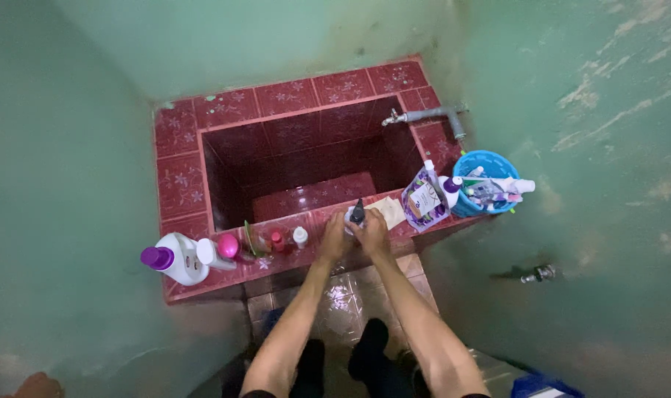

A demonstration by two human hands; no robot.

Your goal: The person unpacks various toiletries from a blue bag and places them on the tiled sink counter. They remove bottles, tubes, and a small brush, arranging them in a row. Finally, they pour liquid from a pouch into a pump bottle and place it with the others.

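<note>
Both of my hands meet on the front rim of a red-tiled water tank (179,171). My left hand (335,237) and my right hand (371,232) close around a small white bottle with a dark pump top (357,213) that stands on the rim. The bottle's body is mostly hidden by my fingers. A pale cloth (389,210) lies on the rim just right of my hands.
On the rim to the left stand a large white jug with a purple cap (175,258), a pink-capped bottle (228,246) and several small bottles. To the right are a purple pouch (424,200) and a blue basket (485,163) of toiletries. A metal tap (424,116) juts over the tank.
</note>
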